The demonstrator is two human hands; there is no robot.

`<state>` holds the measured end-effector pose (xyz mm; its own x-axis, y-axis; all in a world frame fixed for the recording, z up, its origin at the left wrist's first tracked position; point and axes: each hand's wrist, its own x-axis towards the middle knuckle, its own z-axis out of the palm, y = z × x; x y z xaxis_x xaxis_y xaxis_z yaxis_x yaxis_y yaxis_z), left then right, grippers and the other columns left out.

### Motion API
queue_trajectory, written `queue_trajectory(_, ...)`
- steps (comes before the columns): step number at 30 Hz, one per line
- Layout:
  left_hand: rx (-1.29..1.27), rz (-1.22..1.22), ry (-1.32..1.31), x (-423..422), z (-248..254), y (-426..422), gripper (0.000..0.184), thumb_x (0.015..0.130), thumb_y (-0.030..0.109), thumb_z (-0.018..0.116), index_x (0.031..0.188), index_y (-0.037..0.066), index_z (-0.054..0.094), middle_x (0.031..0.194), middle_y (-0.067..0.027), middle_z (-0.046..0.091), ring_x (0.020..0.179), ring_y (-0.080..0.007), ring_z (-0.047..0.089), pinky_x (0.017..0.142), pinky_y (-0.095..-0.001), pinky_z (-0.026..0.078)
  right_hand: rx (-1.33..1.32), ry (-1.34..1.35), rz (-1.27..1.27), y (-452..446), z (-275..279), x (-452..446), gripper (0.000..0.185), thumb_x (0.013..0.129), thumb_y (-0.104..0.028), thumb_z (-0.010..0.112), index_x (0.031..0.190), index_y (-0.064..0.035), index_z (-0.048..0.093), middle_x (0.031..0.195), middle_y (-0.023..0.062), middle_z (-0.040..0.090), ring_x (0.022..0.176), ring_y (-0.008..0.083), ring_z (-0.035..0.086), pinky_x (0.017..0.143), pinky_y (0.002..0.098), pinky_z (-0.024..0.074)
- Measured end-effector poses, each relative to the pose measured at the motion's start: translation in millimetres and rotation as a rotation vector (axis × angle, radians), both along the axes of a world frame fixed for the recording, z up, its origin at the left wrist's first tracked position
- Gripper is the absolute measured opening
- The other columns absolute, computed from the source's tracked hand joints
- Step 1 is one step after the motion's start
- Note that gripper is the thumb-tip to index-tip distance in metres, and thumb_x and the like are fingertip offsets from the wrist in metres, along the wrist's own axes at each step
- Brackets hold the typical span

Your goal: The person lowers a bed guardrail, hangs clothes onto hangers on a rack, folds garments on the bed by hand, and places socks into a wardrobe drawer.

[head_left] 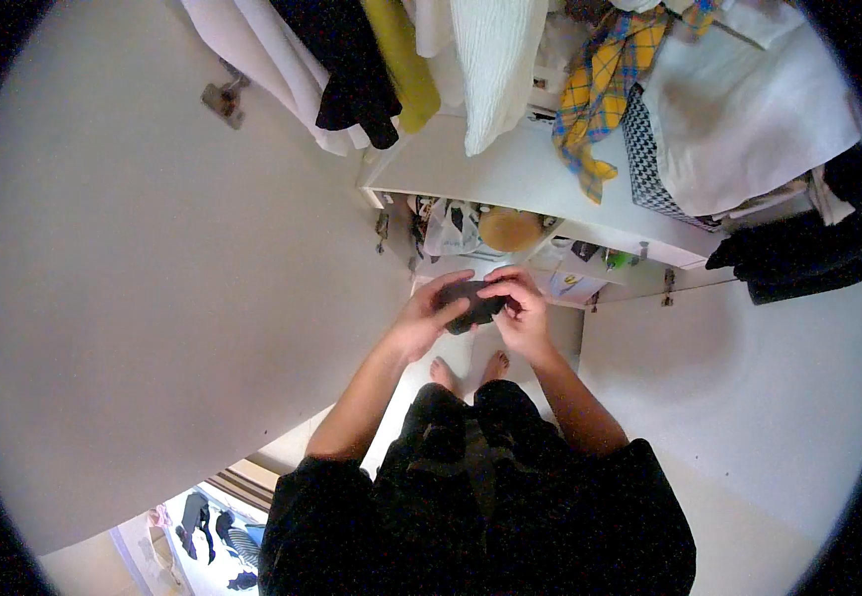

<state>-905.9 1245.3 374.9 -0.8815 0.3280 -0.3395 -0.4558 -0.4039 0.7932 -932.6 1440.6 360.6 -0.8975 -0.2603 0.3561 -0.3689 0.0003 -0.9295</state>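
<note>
Both my hands are raised in front of an open wardrobe and meet around a small black bundle (472,310). It looks soft, like folded cloth, but its exact kind cannot be made out. My left hand (423,320) grips its left side, with the thumb across the front and the fingers along the top. On the other side, my right hand (522,310) pinches the upper right edge with bent fingers. Part of the bundle is hidden behind the fingers.
Wardrobe doors (182,298) stand wide on both sides. Clothes hang above, including a white knit garment (495,70). A yellow plaid cloth (615,89) and a houndstooth box (644,154) sit upper right. The lower compartment holds a round tan item (510,229). Black clothing (808,260) droops at right.
</note>
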Motion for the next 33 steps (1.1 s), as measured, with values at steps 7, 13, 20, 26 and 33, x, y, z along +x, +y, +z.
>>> queue_trajectory(7,-0.295,0.099,0.227,4,-33,-6,0.042,0.085,-0.011,0.063,0.123,0.007,0.063,0.127,-0.0109,0.062,0.119,-0.0212,0.059,0.102,-0.0312,0.048,-0.249,-0.584,0.074,-11,-12,19,0.041,0.087,0.002,0.067,0.126,-0.0028,0.059,0.115,0.0063,0.062,0.106,0.0154,0.06,0.092,0.0282,0.0482)
queue_trajectory(13,-0.56,0.125,0.593,4,-54,8,0.057,0.079,-0.021,0.052,0.128,0.007,0.061,0.147,-0.0143,0.049,0.133,-0.0296,0.05,0.111,-0.0349,0.039,-0.172,-0.657,0.063,-18,-26,16,0.047,0.085,-0.003,0.075,0.129,-0.0001,0.059,0.12,0.0087,0.066,0.109,0.0161,0.062,0.095,0.031,0.0509)
queue_trajectory(20,0.052,0.268,0.096,-19,-86,11,0.063,0.085,0.016,0.058,0.146,0.009,0.045,0.149,-0.0151,0.046,0.143,-0.0303,0.036,0.119,-0.042,0.025,-0.08,-0.616,0.008,-9,-65,5,0.042,0.081,0.0,0.075,0.122,-0.0015,0.065,0.111,0.0057,0.068,0.1,0.0146,0.063,0.09,0.0296,0.0517)
queue_trajectory(26,0.473,0.457,-0.409,-109,-177,9,0.052,0.096,0.041,0.051,0.133,0.004,0.053,0.128,-0.0131,0.057,0.113,-0.0278,0.056,0.095,-0.0399,0.049,-0.053,-0.628,-0.228,2,-90,1,0.041,0.08,0.003,0.075,0.119,-0.0011,0.065,0.107,0.0065,0.069,0.098,0.016,0.063,0.09,0.03,0.0516)
queue_trajectory(33,0.857,0.624,-0.413,-177,-193,25,0.051,0.093,0.049,0.054,0.125,0.009,0.054,0.124,-0.0094,0.054,0.104,-0.0276,0.057,0.085,-0.0412,0.049,-0.114,-0.813,-0.258,12,-108,10,0.041,0.08,0.004,0.074,0.12,-0.0006,0.064,0.107,0.0075,0.068,0.097,0.0161,0.063,0.089,0.0301,0.0513)
